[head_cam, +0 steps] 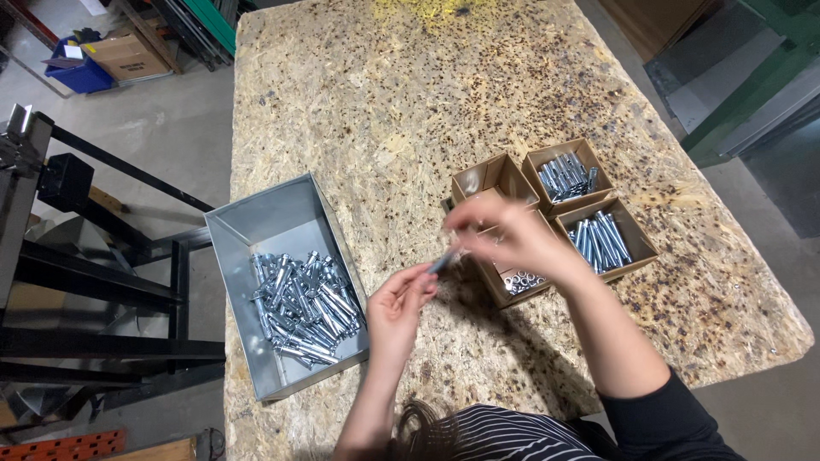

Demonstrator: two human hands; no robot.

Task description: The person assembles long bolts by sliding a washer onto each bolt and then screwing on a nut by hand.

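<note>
Chipboard makes up the tabletop: coarse pressed flakes, pale tan with dark speckles and a smear of yellow at the far edge. From the head view we see our left hand with its grip pinched on one end of a small silvery bolt, while our right hand, blurred, has its fingers closed at the other end; we cannot tell just how tightly. The bolt sits in the air between both hands, just above the tabletop and in front of the cardboard boxes.

To the left lies a galvanised metal tray, rectangular with smooth dull-grey walls, holding a heap of shiny bolts at its near end. To the right stand four small brown cardboard boxes pressed together: one looks bare inside, two hold long bright bolts, and the nearest one holds small nuts or washers, partly hidden by our right hand and wrist.

Beyond the tabletop's left edge we see a black steel frame on grey concrete floor, and a blue bin beside a cardboard carton further off
</note>
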